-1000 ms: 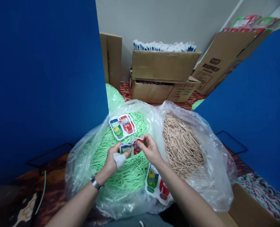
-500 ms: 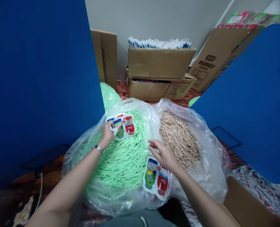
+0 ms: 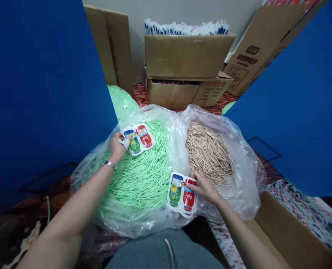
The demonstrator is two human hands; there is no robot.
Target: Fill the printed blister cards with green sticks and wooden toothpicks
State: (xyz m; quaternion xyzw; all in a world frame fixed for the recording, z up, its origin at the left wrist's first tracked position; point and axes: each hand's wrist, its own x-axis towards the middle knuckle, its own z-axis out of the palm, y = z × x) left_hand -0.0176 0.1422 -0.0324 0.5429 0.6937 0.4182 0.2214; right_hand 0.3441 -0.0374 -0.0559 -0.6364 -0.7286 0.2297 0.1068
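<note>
My left hand (image 3: 118, 145), with white tape or a patch by the thumb, pinches the left edge of a printed double-jar packet (image 3: 145, 137). That packet, green-blue on one half and red on the other, lies over the thin green sticks (image 3: 140, 179) in a clear plastic bag. Lower down, my right hand (image 3: 206, 188) has its thumb over the red half of another such packet (image 3: 176, 192), gripping its right edge. This one tops a small stack between the two bags. Fingertips of both hands are partly hidden by the packets.
Thin brown sticks (image 3: 209, 153) fill a second clear bag on the right. Two stacked cartons (image 3: 188, 56) stand behind, the upper one full of upright packets. An open carton (image 3: 291, 228) sits at lower right beside many more packets (image 3: 303, 215). Blue panels (image 3: 42, 93) flank both sides.
The packet both hands held over the green sticks went with my left hand to the upper left packets. My right hand let go and moved down to the lower stack. The view tilted down.
</note>
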